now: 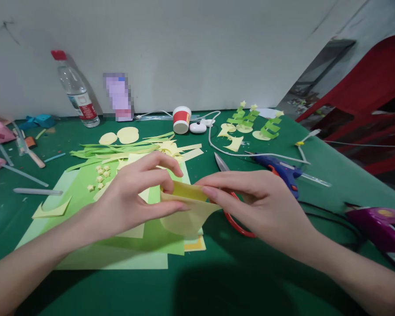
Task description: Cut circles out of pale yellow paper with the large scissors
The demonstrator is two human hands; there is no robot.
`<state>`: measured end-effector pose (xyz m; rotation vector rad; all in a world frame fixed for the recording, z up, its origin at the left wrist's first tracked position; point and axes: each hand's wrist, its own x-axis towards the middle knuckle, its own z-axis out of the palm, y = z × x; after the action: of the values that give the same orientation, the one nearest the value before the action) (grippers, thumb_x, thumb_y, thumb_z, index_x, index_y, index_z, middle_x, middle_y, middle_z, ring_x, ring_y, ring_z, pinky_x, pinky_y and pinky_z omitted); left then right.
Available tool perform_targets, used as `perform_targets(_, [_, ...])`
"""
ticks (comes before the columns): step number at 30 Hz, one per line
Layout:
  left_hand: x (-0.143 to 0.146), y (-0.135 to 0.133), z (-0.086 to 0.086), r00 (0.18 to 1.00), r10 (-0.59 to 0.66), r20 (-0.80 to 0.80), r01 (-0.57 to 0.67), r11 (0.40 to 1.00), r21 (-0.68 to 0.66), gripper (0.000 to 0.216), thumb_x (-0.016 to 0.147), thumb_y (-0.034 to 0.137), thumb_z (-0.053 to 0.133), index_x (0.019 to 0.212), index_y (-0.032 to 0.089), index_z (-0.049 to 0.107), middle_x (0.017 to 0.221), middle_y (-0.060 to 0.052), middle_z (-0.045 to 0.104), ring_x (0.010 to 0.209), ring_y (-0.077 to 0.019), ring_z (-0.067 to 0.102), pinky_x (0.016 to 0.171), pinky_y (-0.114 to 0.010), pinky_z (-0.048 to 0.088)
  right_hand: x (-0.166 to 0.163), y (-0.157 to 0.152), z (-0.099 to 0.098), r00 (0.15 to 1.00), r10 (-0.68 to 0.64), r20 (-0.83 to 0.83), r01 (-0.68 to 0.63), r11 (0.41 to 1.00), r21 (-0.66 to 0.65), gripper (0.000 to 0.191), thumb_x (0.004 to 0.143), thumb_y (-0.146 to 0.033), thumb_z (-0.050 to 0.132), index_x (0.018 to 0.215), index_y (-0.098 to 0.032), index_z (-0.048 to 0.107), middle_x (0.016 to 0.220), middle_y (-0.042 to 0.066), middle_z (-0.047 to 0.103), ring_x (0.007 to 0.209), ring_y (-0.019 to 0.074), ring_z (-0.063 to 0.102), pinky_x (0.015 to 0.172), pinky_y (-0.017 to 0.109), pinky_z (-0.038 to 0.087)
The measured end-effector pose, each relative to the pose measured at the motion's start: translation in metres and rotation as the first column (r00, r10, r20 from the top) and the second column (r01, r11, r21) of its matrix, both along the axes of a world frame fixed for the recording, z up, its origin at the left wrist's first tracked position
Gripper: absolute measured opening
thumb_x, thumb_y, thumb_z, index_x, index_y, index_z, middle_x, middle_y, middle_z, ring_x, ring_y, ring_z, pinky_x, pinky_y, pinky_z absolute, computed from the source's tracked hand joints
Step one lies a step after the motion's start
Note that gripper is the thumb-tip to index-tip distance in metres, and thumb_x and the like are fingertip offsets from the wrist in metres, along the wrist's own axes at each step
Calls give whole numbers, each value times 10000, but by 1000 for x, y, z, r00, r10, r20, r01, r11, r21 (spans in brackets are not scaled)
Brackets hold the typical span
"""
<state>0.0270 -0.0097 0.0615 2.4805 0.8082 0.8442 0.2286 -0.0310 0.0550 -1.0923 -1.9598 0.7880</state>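
Lengthwise left-to-right, bent yellow paper (186,218), opening upward, left fingers (166,209) and right fingers (225,199) pinching it.

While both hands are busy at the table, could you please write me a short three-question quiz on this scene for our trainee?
1. What do the left hand and right hand hold between them?
2. The cap on the water bottle is: (a) blue, (b) red, (c) green?
3. How many star-topped green paper figures stand toward the back right?

Key: 1. A bent piece of pale yellow paper. 2. b. 3. Three.
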Motion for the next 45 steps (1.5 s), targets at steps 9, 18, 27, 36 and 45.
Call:
perform_targets(9, [3, -6, -6, 910, 117, 397, -50, 983, -175, 278, 744, 78, 635, 968, 199, 524, 925, 4, 587, 804, -105, 614, 660, -184, 554, 1, -3, -1, 993, 34, -113, -19, 991, 131, 198, 803, -118, 493, 735, -187, 666, 598, -19, 675, 456, 79, 570, 436, 165, 475])
perform_targets(18, [6, -10, -2, 905, 152, 398, -18, 947, -320, 256, 727, 132, 659, 953, 190, 553, 919, 1, 635, 838, -126, 630, 694, -183, 556, -3, -7, -7, 976, -60, -211, 84, 990, 109, 129, 727, -85, 592, 708, -193, 660, 586, -33, 677, 451, 53, 577, 418, 115, 474])
perform_targets(27, [9, -20, 0, 926, 256, 277, -176, 943, -283, 80, 699, 128, 666, 722, 188, 618, 661, 45, 649, 556, -68, 573, 454, -105, 450, -5, -10, -3, 993, -59, -105, 85, 963, 257, 168, 739, -67, 545, 647, -167, 644, 485, -43, 632, 380, 31, 509, 368, 103, 412])
perform_targets(36, [10, -23, 3, 929, 247, 277, -184, 954, -237, 96, 675, 108, 677, 706, 178, 620, 651, 45, 655, 527, -78, 580, 436, -130, 462, -4, -10, -1, 994, -61, -85, 85, 948, 306, 193, 745, -76, 517, 630, -160, 647, 497, -43, 638, 390, 34, 529, 367, 105, 419])
perform_targets(45, [10, -24, 1, 931, 248, 268, -200, 960, -195, 87, 689, 136, 679, 724, 185, 616, 662, 61, 652, 531, -63, 572, 450, -126, 455, -3, -11, -5, 992, -76, -104, 104, 951, 291, 203, 746, -81, 511, 631, -200, 627, 474, -76, 612, 352, 31, 477, 332, 120, 396])
